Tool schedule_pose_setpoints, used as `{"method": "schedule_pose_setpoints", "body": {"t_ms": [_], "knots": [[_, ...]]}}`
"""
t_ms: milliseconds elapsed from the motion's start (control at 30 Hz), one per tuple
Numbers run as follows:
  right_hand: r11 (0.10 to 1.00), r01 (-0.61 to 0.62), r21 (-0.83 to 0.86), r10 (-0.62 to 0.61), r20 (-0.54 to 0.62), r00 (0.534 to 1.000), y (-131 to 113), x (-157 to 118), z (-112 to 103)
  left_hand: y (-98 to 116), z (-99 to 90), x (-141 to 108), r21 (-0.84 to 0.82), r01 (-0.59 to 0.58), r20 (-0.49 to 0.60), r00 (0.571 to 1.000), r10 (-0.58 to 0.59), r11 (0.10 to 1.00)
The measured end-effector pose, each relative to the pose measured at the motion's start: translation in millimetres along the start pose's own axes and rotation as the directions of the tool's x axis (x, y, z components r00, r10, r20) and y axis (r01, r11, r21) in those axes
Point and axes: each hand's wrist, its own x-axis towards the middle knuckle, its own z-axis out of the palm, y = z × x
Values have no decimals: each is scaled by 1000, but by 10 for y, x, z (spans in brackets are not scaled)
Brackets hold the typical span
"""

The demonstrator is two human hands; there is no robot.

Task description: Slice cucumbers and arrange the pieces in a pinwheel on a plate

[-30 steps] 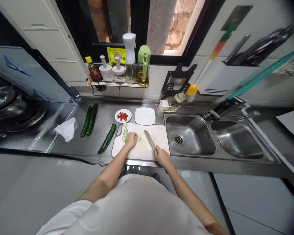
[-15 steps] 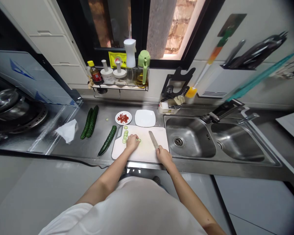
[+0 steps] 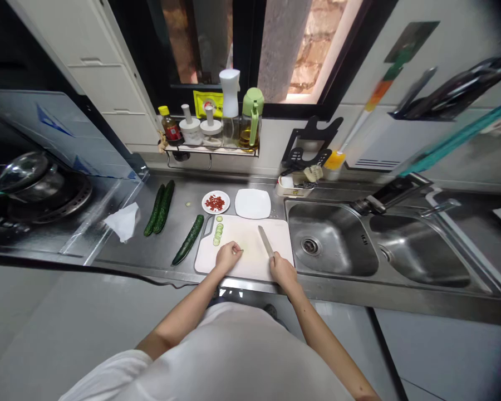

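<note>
Head view: your left hand (image 3: 229,256) is low over the cutting board (image 3: 250,223), left of its middle. Fingers curled, thumb and fingertips drawn together; a sliver of dark green shows at the tips, so you have a cucumber slice (image 3: 241,251) pinched there, nearly edge-on and mostly hidden.

Your right hand (image 3: 283,270) is closed around the handle of the knife (image 3: 266,240) near the board's right edge. Blade points away from you, tilted a bit left, lying over the board; can't tell if it touches the surface. The two hands are apart.

Row of cut slices (image 3: 218,231) runs along the board's left part, beyond your left hand, partly overlapping, with the farthest one set apart. One whole cucumber (image 3: 187,240) lies on the steel counter (image 3: 154,253) just left of the board; a pair of cucumbers (image 3: 164,206) sits side by side farther left. Between them and the plates, a small pale green piece (image 3: 187,204) is on the counter.

Past the board's far edge: round plate (image 3: 205,206) with chopped red bits (image 3: 215,203), square white plate (image 3: 253,204) to its right. Double sink (image 3: 332,239) is right of the board.
</note>
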Motion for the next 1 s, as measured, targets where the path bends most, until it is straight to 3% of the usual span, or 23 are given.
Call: {"method": "schedule_pose_setpoints", "body": {"t_ms": [267,433,600,733,1000], "knots": [[996,66,-60,-68,-19,998,-81,-13,44,-464,-338,115,-40,169,-216,961,-174,985],[996,68,-64,-70,-26,997,-70,29,49,-570,-455,177,29,241,-260,939,-225,970],[996,61,-63,-62,-17,998,-54,44,60,-563,-458,154,167,275,-284,933,-221,947],[996,63,-65,-64,-23,998,-53,45,67,-515,-463,213,176,285,-317,923,-220,942],[996,59,-61,-60,-24,998,-73,20,18,-232,-586,730,171,300,-372,902,-221,938]]}}
